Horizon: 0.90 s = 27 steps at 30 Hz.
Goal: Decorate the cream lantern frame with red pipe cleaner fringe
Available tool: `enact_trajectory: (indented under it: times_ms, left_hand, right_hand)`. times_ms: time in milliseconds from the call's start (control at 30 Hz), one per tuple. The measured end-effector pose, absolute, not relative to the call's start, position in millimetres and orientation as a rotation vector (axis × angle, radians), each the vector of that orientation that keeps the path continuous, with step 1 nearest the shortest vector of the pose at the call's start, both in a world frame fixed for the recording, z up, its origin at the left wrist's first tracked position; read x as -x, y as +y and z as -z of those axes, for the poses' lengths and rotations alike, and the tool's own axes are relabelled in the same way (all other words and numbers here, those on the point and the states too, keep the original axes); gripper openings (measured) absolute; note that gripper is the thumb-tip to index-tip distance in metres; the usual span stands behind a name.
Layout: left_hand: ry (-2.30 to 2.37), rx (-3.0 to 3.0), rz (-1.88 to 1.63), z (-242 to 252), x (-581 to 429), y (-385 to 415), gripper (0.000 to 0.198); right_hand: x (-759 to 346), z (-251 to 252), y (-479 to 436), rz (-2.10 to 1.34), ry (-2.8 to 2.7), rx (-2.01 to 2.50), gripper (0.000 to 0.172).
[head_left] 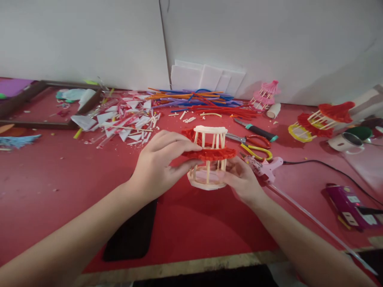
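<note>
Above the table, a small tiered frame of pale wooden sticks (208,185) is held upright, with a round base, thin posts and a pale top ring. Around its middle runs a ruffled red strip (214,154), and part of the strip rises behind the posts at the left. My left hand (163,159) pinches the strip between thumb and fingers on the left side. My right hand (242,179) grips the frame's lower right, thumb in front, its other fingers partly hidden behind the posts. Just right of that hand lies a pink glue gun (267,169).
Scissors (259,141) and a dark-handled cutter (260,131) lie beyond my right hand. Colored pipe cleaners (191,97) and paper scraps (119,119) spread along the back. A black phone-like slab (131,235) lies near the front edge; a purple power strip (350,205) sits at right.
</note>
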<state>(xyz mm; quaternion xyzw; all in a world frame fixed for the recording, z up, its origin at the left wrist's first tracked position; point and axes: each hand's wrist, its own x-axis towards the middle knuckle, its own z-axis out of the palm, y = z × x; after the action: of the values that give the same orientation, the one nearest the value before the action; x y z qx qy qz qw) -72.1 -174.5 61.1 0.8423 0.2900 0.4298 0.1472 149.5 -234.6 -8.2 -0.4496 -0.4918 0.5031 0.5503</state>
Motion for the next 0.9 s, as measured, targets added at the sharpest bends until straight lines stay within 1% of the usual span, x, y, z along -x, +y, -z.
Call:
enact_trajectory:
  times_ms: [100,267,333,400,467,533,600,700,833,900]
  left_hand:
    - [0.773,-2.501,-1.201,-66.3,74.3,-170.5,0.012]
    - [0.660,-2.661,-1.110,-76.6,84.2,-166.0,0.026]
    - [0.615,-2.715,-1.210,-80.3,89.0,-164.2,0.032]
    - [0.647,-2.710,-1.425,-82.9,93.3,-162.4,0.034]
    - [0.829,-2.619,-1.605,-84.1,96.6,-161.1,0.030]
    - [1.046,-2.443,-1.628,-83.6,98.6,-161.3,0.023]
    - [1.130,-2.254,-1.562,-81.4,98.4,-164.1,0.020]
    - [1.119,-2.011,-1.384,-75.3,91.6,-174.8,0.022]
    - [1.198,-1.721,-0.936,-61.9,69.2,-195.2,0.024]
    - [1.179,-1.474,-0.926,-55.0,55.7,-202.7,0.033]
  right_hand:
    - [-150.6,7.8,-234.9,-1.222,-1.183,1.041,0.035]
    - [-153.2,5.9,-233.4,-1.283,-1.131,1.034,0.033]
    - [-155.5,5.2,-232.8,-1.305,-1.102,1.057,0.033]
    - [-158.4,4.2,-232.1,-1.317,-1.074,1.069,0.034]
    - [-161.0,2.8,-231.6,-1.306,-1.047,1.081,0.033]
    - [-162.4,1.4,-231.6,-1.267,-1.020,1.101,0.031]
    - [-162.7,0.4,-232.1,-1.226,-1.004,1.114,0.030]
    - [-162.3,-0.1,-233.3,-1.178,-1.018,1.099,0.030]
    - [-161.5,-0.4,-234.9,-1.143,-1.105,1.089,0.032]
    - [-160.5,0.1,-236.1,-1.116,-1.154,1.090,0.033]
